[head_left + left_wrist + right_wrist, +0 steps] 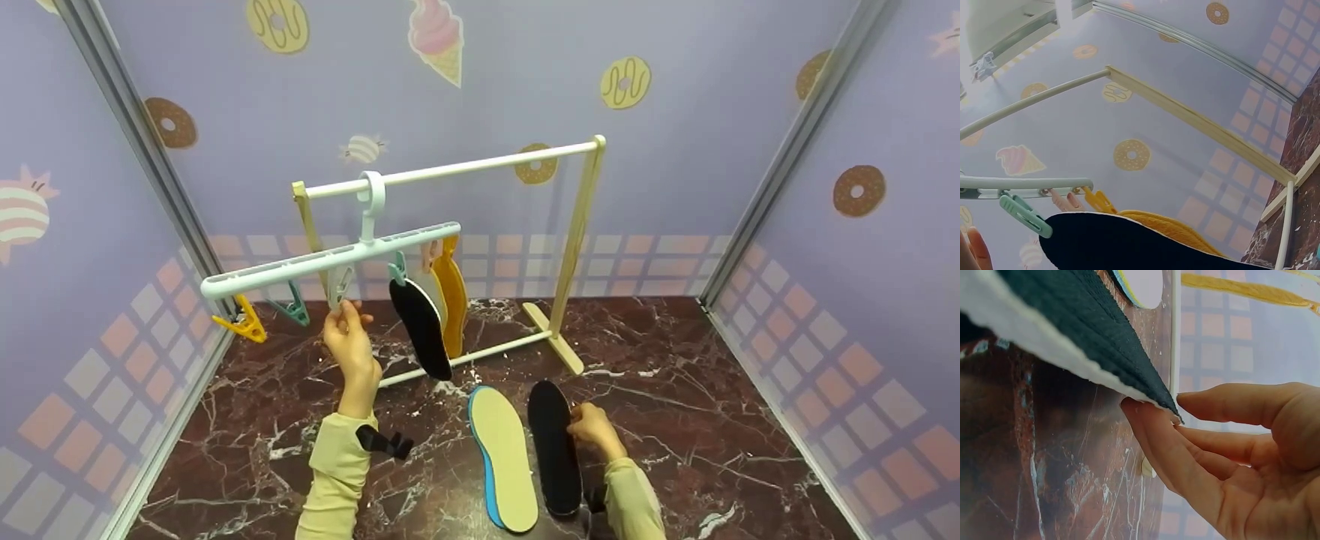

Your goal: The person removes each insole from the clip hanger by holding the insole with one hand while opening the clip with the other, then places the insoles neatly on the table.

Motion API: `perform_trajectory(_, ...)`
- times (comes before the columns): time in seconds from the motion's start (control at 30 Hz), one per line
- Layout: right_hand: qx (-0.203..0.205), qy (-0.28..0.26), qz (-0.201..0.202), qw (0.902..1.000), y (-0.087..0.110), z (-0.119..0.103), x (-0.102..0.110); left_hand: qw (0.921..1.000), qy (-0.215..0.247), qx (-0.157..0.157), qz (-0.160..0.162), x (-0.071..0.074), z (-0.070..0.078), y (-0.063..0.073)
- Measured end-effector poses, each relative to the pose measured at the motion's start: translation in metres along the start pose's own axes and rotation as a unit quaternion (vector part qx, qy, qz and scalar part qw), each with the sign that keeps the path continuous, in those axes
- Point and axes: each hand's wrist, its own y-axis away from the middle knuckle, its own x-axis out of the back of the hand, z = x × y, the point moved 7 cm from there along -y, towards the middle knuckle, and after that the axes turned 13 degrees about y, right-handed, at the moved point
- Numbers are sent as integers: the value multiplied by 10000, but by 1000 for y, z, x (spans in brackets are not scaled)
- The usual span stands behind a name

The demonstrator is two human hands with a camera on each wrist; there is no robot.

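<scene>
My left hand (350, 346) pinches the lower end of a white clothespin (342, 282) that hangs from a pale clip hanger (292, 265). Beside it a mint clothespin (398, 268) holds a black insole (417, 322), and further along hang a whitish insole and a yellow insole (452, 300). On the marbled surface lies another black insole (553, 442), its edge tilted up between the thumb and fingers of my right hand (596, 427). In the right wrist view, its fingertips (1145, 410) are under that edge. A cream insole with blue edging (504, 457) lies to its left.
The hanger hooks over the top bar (480, 163) of a wooden rack, whose right foot (553, 337) stands on the marbled surface. A yellow clothespin (241, 321) and a green clothespin (292, 306) dangle at the hanger's left. Patterned walls enclose the back and sides.
</scene>
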Motion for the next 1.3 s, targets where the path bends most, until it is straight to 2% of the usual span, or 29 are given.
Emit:
perform_trajectory(0.1, 125, 38, 97, 9999, 1, -2, 2, 9998, -130, 125, -90, 0, -5, 1)
perform_trajectory(0.2, -354, -3, -58, 9994, 13, -20, 15, 9982, -477, 292, -195, -1, -10, 4)
perform_trajectory(0.23, -198, -241, 8, 9995, 15, -23, 18, 9972, -630, 324, -244, -1, -11, 5)
perform_trajectory(0.33, -995, -388, -158, 9942, 49, -75, 50, 9938, -992, 322, -395, -3, -12, 8)
perform_trajectory(0.43, -1208, -714, -87, 9901, 75, -113, 75, 9908, -1195, 249, -576, -6, -12, 7)
perform_trajectory(0.47, -1523, -655, -143, 9861, 86, -127, 83, 9899, -1248, 226, -631, -7, -12, 7)
perform_trajectory(0.5, -1536, -701, -127, 9856, 90, -132, 86, 9884, -1333, 210, -694, -7, -11, 6)
perform_trajectory(0.63, -1503, -749, -116, 9857, 92, -132, 87, 9795, -1809, -3, -891, -12, -9, 6)
perform_trajectory(0.73, -1475, -754, -135, 9861, 92, -132, 88, 9771, -1892, -124, -970, -16, -10, 5)
perform_trajectory(0.87, -1447, -751, -93, 9866, 91, -129, 90, 9769, -1756, -39, -1218, -22, -13, 2)
perform_trajectory(1.07, -1440, -781, 115, 9864, 91, -124, 94, 9690, -1830, 131, -1654, -28, -19, -3)
perform_trajectory(1.3, -1386, -799, 93, 9871, 92, -131, 96, 9591, -2133, -41, -1863, -35, -21, -9)
